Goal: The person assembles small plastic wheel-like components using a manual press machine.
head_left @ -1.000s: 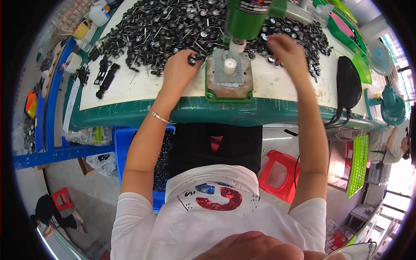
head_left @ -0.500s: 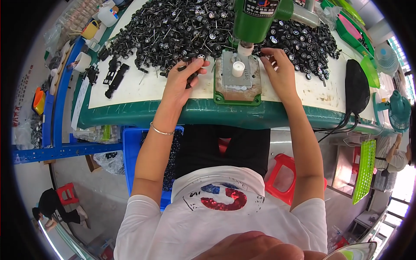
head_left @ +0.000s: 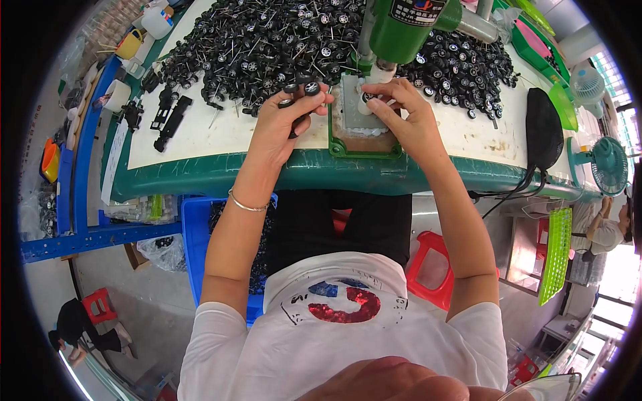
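Pinching small black wheels [head_left: 302,95], your left hand [head_left: 284,127] stays clenched; your right hand [head_left: 401,113] grips a wheel [head_left: 368,97] under the green press [head_left: 408,27].

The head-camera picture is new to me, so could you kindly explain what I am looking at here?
It is one wide fisheye view from a camera worn on a person's head, looking down, so straight edges bend and the white shirt fills the bottom. The person sits at a green-edged table. Their left hand holds small black wheels on thin axles. Their right hand sets a small black wheel on the grey block of a green press standing on the table. Behind it lies a large heap of black wheels and axles. A few black toy chassis parts lie to the left. Two green fans stand at the right.
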Demonstrator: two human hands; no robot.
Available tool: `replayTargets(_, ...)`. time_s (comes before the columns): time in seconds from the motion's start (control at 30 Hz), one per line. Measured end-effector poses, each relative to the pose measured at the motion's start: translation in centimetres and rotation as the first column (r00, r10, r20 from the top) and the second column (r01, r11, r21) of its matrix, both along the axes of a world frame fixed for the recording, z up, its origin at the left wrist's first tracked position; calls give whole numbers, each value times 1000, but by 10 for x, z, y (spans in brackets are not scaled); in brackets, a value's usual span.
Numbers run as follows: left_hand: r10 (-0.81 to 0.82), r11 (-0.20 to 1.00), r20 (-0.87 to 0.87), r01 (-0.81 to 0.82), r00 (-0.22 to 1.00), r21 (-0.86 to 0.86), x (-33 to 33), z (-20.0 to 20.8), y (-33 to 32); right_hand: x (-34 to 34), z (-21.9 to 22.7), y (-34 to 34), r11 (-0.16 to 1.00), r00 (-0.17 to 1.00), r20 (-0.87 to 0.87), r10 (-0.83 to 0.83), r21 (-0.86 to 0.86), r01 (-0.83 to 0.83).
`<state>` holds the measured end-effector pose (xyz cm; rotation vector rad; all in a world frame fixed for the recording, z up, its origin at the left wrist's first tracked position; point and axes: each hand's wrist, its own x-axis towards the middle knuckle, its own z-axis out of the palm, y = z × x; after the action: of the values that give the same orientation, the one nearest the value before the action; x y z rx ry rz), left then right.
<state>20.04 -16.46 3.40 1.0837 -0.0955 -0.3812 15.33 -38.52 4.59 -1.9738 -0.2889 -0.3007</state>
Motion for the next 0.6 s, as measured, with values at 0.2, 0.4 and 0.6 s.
replayTargets(0.2, -15, 969, 201, -36, 979, 246, -6, 21, -24, 1, -11, -7, 992, 999, -54, 2, 130, 5)
replayTargets(0.4, -91, 931, 406, -68, 909, 359, 1, 22, -37, 3, 12, -36, 941, 994, -58, -93, 321, 107)
replayTargets(0.6, -94, 909, 390, -80, 916, 408, 5, 27, -49, 14, 63, -70, 862, 981, 58, -186, 488, 134)
